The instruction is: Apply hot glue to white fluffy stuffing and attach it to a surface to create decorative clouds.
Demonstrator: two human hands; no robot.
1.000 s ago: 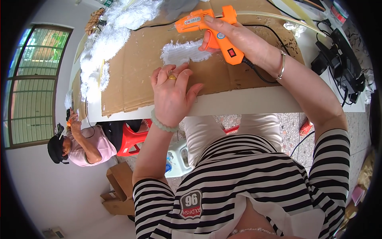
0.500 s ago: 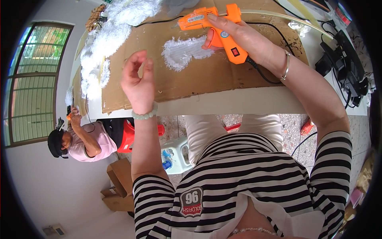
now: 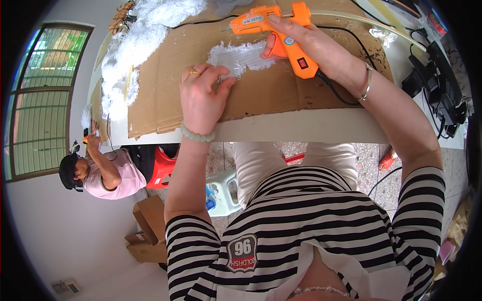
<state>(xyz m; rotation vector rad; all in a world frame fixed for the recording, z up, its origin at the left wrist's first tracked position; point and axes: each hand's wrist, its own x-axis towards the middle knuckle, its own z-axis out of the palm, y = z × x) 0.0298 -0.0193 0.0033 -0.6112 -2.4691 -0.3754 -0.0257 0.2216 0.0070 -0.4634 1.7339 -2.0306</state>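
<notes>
My right hand (image 3: 321, 47) is closed around an orange hot glue gun (image 3: 301, 60), its nozzle pointing left above the cardboard. A long pale glue stick (image 3: 371, 22) runs out of its back end, and a black cord leaves the handle. Under the gun lies a flat white fringed fabric piece (image 3: 243, 57), partly covered by my hands. My left hand (image 3: 203, 93) is at the near left edge of this piece, fingers bent, with a gap between thumb and forefinger. Nothing shows in it; whether the fingertips touch the fabric I cannot tell.
A brown cardboard sheet (image 3: 165, 95) covers much of the white table (image 3: 301, 125). White fluffy material (image 3: 130, 47) is heaped at the left. Black equipment with cables (image 3: 442, 90) stands at the right. Another person (image 3: 113, 175) sits at the far left beside cardboard boxes (image 3: 150, 226).
My left hand has moved right, to the edge of the white fabric piece, and turned palm downward. My right hand with the glue gun has shifted slightly right.
</notes>
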